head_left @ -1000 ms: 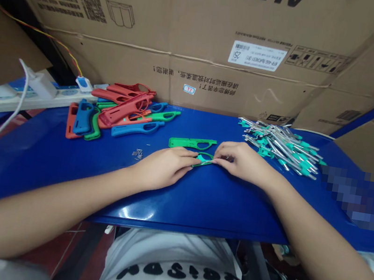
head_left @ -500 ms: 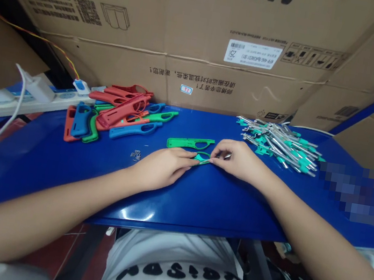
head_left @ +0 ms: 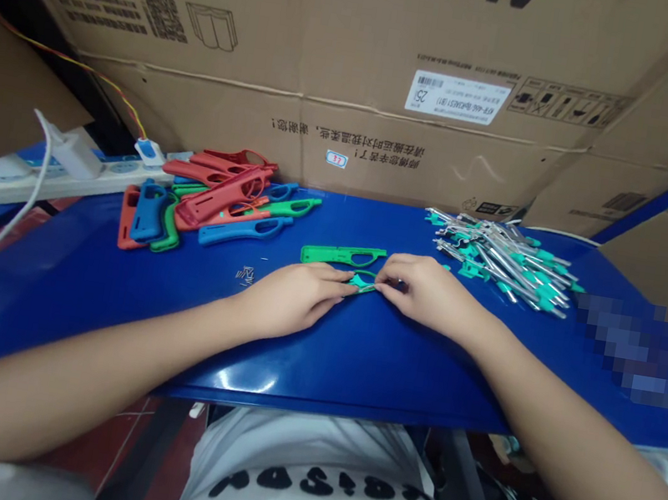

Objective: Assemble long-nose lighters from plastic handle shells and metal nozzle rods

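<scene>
My left hand (head_left: 304, 300) lies over a green lighter casing half (head_left: 371, 275) on the blue table, its fingers pressed onto the near side. A teal piece (head_left: 359, 281) shows inside the casing just beyond the fingertips. At the casing's right end my right hand (head_left: 417, 288) is closed in a pinch, thumb and forefinger together at the edge; a small dark, shiny thing shows within its curled fingers. The far end of the casing is hidden beneath my left hand. Just behind lies another green casing half (head_left: 339, 255), touched by neither hand.
Red, blue and green casings (head_left: 221, 198) are heaped at the back left, beside a white power strip (head_left: 85, 175). Small metal pins (head_left: 245, 275) lie left of my left hand. Metal rods with teal parts (head_left: 506, 265) form a pile at the back right. A cardboard box (head_left: 349, 75) walls the back.
My right hand's fingers have curled slightly and the shiny thing in them shows less. My left hand stays on the casing half. The whole view has shifted a little.
</scene>
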Available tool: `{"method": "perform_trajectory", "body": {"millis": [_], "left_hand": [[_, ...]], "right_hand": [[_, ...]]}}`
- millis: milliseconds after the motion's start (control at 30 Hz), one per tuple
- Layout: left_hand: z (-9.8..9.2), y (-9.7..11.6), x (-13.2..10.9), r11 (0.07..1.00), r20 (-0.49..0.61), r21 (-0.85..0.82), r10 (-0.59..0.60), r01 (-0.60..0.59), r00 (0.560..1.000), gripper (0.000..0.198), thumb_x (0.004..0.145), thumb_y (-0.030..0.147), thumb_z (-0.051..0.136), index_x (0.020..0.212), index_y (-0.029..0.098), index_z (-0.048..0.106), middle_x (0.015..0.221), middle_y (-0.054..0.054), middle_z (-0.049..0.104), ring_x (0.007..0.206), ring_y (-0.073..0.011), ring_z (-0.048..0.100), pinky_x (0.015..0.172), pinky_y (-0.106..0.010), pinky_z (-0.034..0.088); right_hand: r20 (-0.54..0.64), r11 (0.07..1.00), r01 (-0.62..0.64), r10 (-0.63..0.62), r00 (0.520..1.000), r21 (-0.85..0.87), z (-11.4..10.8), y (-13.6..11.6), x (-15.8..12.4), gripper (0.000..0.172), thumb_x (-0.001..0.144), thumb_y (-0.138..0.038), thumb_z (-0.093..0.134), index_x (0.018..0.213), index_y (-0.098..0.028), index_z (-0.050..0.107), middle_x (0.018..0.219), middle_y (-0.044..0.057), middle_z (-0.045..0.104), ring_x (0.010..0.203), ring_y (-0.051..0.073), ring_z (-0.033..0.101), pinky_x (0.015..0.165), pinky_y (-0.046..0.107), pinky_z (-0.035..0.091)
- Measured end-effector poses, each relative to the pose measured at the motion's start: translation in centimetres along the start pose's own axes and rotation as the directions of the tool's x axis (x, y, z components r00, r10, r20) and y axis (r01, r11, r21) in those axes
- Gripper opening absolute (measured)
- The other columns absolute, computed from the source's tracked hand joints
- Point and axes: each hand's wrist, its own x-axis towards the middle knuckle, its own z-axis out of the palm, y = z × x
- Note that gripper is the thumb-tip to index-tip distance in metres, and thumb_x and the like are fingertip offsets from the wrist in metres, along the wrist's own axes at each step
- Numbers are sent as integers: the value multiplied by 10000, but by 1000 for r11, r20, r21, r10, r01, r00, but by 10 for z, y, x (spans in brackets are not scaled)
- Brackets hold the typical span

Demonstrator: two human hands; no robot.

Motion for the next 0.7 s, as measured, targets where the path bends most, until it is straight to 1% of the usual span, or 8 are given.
{"method": "perform_trajectory", "body": {"millis": [33, 100, 167, 267, 400, 600, 700], "left_hand": [[0, 0, 0, 1000, 1, 2, 1, -1, 1000, 347, 1003, 198, 495, 1291, 200, 688, 1363, -112, 660, 1254, -241, 641, 1091, -412, 515], [0, 0, 0, 1000, 3, 6, 8, -8, 1000, 347, 1001, 195, 496, 1290, 199, 690, 1362, -115, 659, 1251, -244, 644, 1086, -415, 519], [1, -1, 0, 1000, 1, 12, 17, -17, 1000, 347, 998, 189, 498, 1285, 204, 692, 1362, -110, 660, 1249, -240, 646, 1083, -411, 522], [0, -2, 1, 999, 1, 25, 24, -24, 1000, 348, 997, 186, 496, 1284, 203, 692, 1364, -108, 658, 1246, -237, 648, 1081, -403, 525], [-1, -4, 1, 998, 22, 46, 31, -32, 999, 370, 1002, 177, 475, 1312, 191, 677, 1389, -117, 633, 1257, -253, 640, 1077, -418, 528], [-1, -5, 1, 995, 37, 94, 35, -38, 999, 402, 985, 141, 479, 1341, 201, 657, 1419, -97, 610, 1282, -236, 621, 1100, -392, 509], [0, -5, 1, 995, 30, 90, 30, -33, 999, 391, 991, 153, 486, 1337, 199, 661, 1417, -96, 613, 1280, -235, 622, 1105, -386, 506]], "right_hand": [[-7, 1000, -17, 17, 1000, 14, 0, -1, 0, 81, 889, -136, 604, 917, -179, 667, 876, 58, 717, 767, 180, 655, 694, 272, 448], [-15, 996, -57, 58, 998, 64, 1, -2, 0, 183, 878, -120, 607, 1045, -193, 616, 852, 29, 723, 741, 169, 661, 659, 253, 431], [-11, 992, -81, 83, 997, 101, 2, -2, 0, 245, 877, -116, 605, 1102, -207, 571, 841, 12, 723, 735, 165, 666, 638, 240, 416], [-8, 993, -70, 71, 997, 93, 1, -1, 0, 168, 880, -115, 599, 1017, -209, 583, 836, 16, 714, 743, 165, 660, 644, 238, 407], [5, 999, 8, -9, 1000, 50, 0, 2, 1, 96, 895, -111, 585, 920, -194, 627, 868, 36, 715, 757, 166, 645, 674, 249, 411], [9, 995, 97, -98, 995, 19, 3, 10, 4, 109, 947, -191, 587, 912, -181, 690, 921, 65, 743, 852, 201, 666, 743, 281, 439], [11, 992, 125, -125, 992, 8, 3, 10, 4, 136, 956, -206, 584, 888, -175, 698, 904, 69, 737, 839, 203, 658, 740, 289, 446]]}}
